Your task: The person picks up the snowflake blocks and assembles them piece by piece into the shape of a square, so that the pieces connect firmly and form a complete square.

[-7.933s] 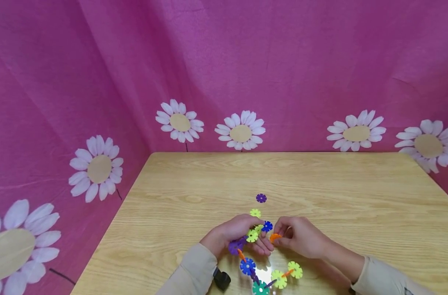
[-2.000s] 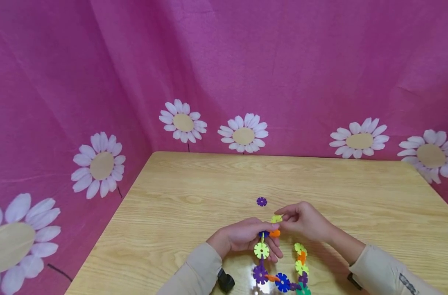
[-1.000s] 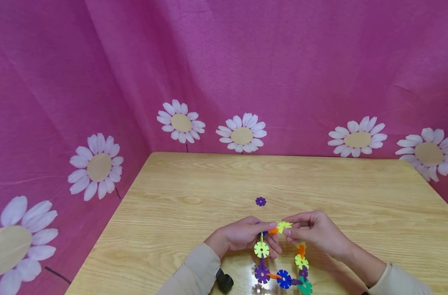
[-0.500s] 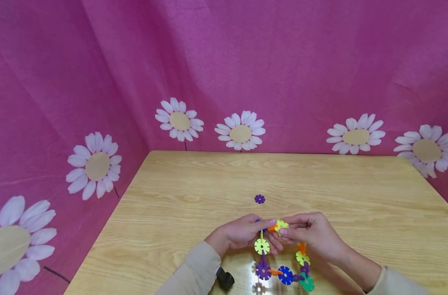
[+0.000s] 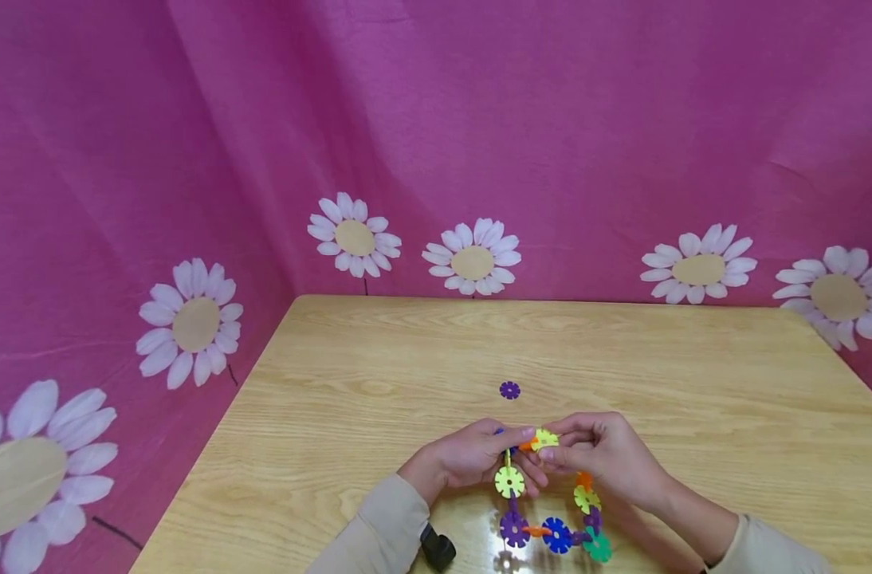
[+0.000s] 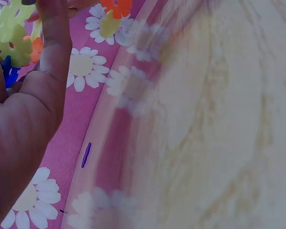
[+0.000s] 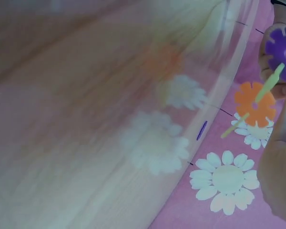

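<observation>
A chain of slotted plastic flower discs hangs in a loop below both hands. Its yellow, purple, blue and green discs show, with orange ones between. My left hand pinches the chain's upper end at an orange disc and a mostly hidden blue disc. Thumb and fingers of my right hand pinch a yellow disc, whose edge meets that orange disc. Whether the slots are fully joined cannot be seen. The chain's other end hangs under the right hand, partly covered.
A loose purple disc lies flat on the wooden table, beyond the hands. A black device is strapped under the left wrist. Pink cloth with printed daisies stands behind and left of the table.
The orange disc once in my right hand now sits at the chain's end by the left hand. The right hand has since picked up the loose yellow disc and brought it against the orange one.
</observation>
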{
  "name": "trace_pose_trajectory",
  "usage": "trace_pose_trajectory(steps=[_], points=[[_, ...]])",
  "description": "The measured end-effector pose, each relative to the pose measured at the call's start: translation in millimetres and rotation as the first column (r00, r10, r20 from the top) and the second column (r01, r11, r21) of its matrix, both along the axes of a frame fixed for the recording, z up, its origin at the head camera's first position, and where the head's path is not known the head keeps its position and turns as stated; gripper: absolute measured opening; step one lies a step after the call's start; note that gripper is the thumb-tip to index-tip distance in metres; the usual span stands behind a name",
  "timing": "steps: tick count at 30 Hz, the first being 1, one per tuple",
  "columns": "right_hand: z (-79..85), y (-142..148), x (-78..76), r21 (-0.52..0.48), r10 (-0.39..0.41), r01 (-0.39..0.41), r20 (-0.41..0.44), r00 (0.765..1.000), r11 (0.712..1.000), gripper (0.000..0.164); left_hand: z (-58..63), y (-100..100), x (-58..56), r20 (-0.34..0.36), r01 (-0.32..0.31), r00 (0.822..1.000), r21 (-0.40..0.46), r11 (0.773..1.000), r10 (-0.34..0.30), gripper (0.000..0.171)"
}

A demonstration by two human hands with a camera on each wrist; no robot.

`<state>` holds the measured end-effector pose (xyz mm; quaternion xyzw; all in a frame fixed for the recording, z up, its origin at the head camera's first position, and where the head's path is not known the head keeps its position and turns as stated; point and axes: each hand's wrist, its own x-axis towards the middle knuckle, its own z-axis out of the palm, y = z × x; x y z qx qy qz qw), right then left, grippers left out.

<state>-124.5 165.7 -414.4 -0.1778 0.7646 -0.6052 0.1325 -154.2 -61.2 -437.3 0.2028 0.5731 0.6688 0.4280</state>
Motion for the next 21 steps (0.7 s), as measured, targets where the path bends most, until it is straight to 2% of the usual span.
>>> trace_pose_trajectory(steps=[5,10,14,16,21], points=[[1.5,2.8,-2.3,0.073,0.023,-0.019,-0.061,0.998,0.997,0.041,-2.4,0.3,0.6,0.016,-0.007,1.0,0.016,1.0,0.007,0.049],[2.3,5.3,-6.3,0.096,0.062,-0.053,-0.097,0.993,0.994,0.036,-4.5,-1.9,-0.1,0.028,-0.021,0.999,-0.006,1.0,0.021,0.052],[2.0,9.1,-10.4,0.063,0.085,-0.08,-0.079,0.993,0.995,0.034,-4.7,-4.4,0.5,0.017,-0.024,1.0,-0.043,0.999,0.025,0.06],[1.3,10.9,-14.2,0.065,0.069,-0.065,-0.07,0.995,0.996,0.036,-3.9,-4.9,0.7,0.01,-0.02,1.0,-0.056,0.998,0.021,0.063],[-3.6,13.8,-28.9,0.13,0.042,-0.035,-0.054,0.998,0.991,0.039,-2.7,-4.9,-0.3,0.007,-0.017,1.0,-0.067,0.998,0.018,0.064]])
